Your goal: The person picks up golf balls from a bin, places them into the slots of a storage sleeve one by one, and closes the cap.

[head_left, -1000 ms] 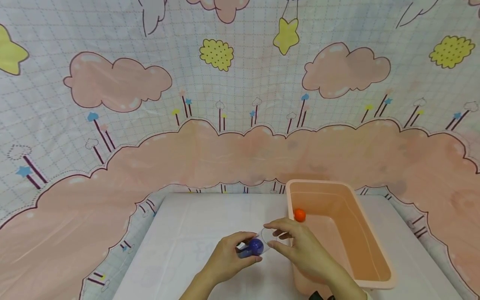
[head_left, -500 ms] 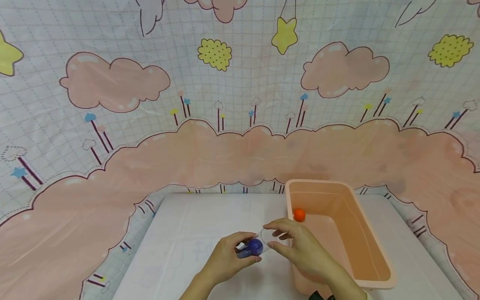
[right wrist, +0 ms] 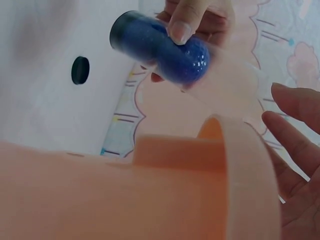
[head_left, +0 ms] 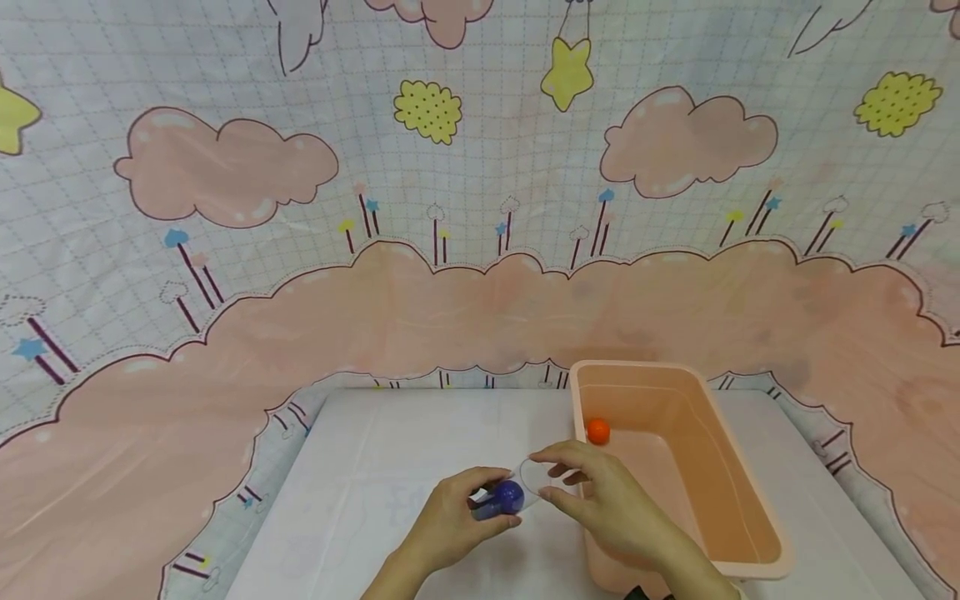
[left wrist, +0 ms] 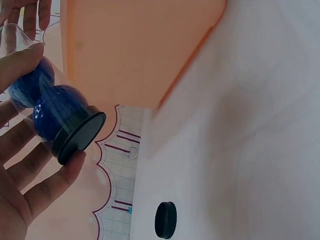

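Note:
In my left hand (head_left: 450,512) is a clear tube (left wrist: 59,79), tilted, with a black cap on its lower end. Two blue balls (left wrist: 57,112) show inside it, and thumb and fingers wrap its sides. The tube's clear mouth (head_left: 536,477) points toward my right hand (head_left: 600,492). That hand's fingers are spread and loosely bent around the mouth; whether they touch the rim I cannot tell. A loose black cap (left wrist: 165,220) lies on the white table, also visible in the right wrist view as a dark disc (right wrist: 80,70).
Under my right forearm stands a peach plastic bin (head_left: 738,467), on the right of the white table (head_left: 375,467). One orange ball (head_left: 598,431) sits inside it near the left wall. A patterned cloth (head_left: 480,308) hangs behind the table.

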`<state>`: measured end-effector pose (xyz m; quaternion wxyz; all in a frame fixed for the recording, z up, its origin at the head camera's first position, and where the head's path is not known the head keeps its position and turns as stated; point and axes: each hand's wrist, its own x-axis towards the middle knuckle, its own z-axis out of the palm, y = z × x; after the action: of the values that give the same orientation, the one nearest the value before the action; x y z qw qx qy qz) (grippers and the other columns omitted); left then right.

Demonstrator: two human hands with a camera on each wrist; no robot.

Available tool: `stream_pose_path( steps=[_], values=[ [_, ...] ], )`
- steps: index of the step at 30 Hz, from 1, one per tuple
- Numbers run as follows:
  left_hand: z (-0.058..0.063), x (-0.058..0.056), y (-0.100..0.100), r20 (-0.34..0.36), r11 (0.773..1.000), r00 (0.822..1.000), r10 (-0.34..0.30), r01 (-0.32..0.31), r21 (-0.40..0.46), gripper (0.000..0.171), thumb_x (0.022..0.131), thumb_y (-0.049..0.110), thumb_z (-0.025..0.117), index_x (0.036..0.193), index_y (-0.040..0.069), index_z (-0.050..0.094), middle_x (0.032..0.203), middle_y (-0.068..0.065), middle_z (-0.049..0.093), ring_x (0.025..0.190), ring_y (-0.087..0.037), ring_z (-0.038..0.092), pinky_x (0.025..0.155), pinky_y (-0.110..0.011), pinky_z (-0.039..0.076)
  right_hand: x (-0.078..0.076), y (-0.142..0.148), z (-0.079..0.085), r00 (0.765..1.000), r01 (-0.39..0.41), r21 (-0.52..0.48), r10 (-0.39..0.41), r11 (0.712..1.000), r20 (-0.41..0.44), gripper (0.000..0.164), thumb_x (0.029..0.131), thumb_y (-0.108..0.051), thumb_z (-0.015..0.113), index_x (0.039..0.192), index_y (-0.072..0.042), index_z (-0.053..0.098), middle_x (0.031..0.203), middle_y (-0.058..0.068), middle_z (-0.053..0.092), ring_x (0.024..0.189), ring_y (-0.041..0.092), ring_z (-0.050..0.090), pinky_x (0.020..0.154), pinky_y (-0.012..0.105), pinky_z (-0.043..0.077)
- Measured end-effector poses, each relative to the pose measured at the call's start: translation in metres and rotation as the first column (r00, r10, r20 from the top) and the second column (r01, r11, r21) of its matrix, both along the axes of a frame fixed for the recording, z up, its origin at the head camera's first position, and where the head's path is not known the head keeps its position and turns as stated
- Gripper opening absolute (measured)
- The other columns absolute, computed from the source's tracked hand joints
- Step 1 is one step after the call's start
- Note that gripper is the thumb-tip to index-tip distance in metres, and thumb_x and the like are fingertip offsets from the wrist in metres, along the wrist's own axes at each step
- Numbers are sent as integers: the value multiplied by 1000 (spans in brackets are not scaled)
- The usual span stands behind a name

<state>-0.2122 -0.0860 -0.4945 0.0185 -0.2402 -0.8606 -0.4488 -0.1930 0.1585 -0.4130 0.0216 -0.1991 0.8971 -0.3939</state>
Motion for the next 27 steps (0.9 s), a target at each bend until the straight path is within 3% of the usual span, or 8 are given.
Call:
stream_pose_path(
  steps=[8,15,19,24,27],
  values=[
    [-2,-1,-3,-27,1000,999,17,-18,-21,56,77,56,73,125,29,61,119,13,65,102,-7,63,77,-23,55,1,6,2,1000,-8,-65,10,998,28,29,89,-42,67,117,-45,59,116,-24,59,98,6,61,87,27,53],
    [-5,-1,-3,-16,1000,1000,23,-23,-21,57,76,57,74,125,29,61,116,13,65,101,-6,62,75,-21,53,6,18,5,1000,22,-39,-22,999,13,29,88,-46,67,116,-45,60,112,-24,61,96,7,62,86,26,54],
    [-6,-1,-4,-22,999,999,29,-30,-14,55,76,56,75,124,32,61,115,14,65,100,-5,61,74,-21,53,7,28,3,997,-2,-53,-2,999,-72,28,89,-39,69,116,-39,62,110,-20,62,94,9,64,82,29,55],
    [-6,-1,-5,-21,999,999,33,-33,-16,55,76,55,75,124,33,60,116,13,66,100,-5,62,75,-22,54,7,40,0,977,-49,-84,31,995,-210,30,88,-25,72,117,-30,64,112,-11,63,89,10,65,77,29,56],
    [-6,-2,-6,-17,999,999,30,-31,-14,54,77,54,75,125,33,60,116,12,66,101,-6,62,75,-22,53,9,49,0,969,-53,-72,34,996,-246,32,88,-23,72,118,-27,64,116,-9,61,88,9,64,77,27,55]
  ],
)
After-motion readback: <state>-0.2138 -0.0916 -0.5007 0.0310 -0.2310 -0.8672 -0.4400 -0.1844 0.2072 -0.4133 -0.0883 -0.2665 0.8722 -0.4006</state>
